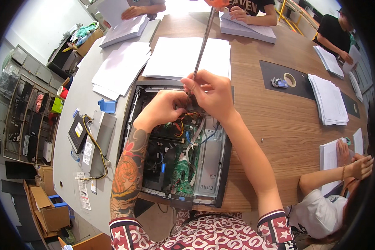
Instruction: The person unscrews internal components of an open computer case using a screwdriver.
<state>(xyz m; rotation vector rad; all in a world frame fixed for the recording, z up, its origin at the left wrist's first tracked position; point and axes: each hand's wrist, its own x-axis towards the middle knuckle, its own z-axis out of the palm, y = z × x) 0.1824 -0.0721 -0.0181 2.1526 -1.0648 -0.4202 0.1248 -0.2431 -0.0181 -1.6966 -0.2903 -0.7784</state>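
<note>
Working position: both hands meet over the rear section of an open desktop computer case (pixel 212 166) lying flat on the wooden worktop (pixel 279 121), near its front edge.
Right hand (pixel 212 93): fingers curled around the metal shaft of a long screwdriver (pixel 202 48), gripping it low, near the tip. The shaft rises steeply away from the person to an orange handle at the top edge of the view.
Left hand (pixel 162 108): fingers bent and pressed together inside the case, just beside the tip; what they pinch cannot be made out.
Case interior: green circuit board (pixel 181 166), orange and blue cables (pixel 187 125) directly below the hands, grey metal drive bay on the right side.
Left of case: a removed power supply (pixel 96 143) with yellow wiring and a blue plastic part (pixel 107 105), both on the grey worktop section.
Beyond case: loose stacks of white paper (pixel 171 58), touching the far edge of the case.
Surroundings: other people handle paper stacks at the far and right sides of the worktop; a tape roll (pixel 290 79) lies on a dark mat.
</note>
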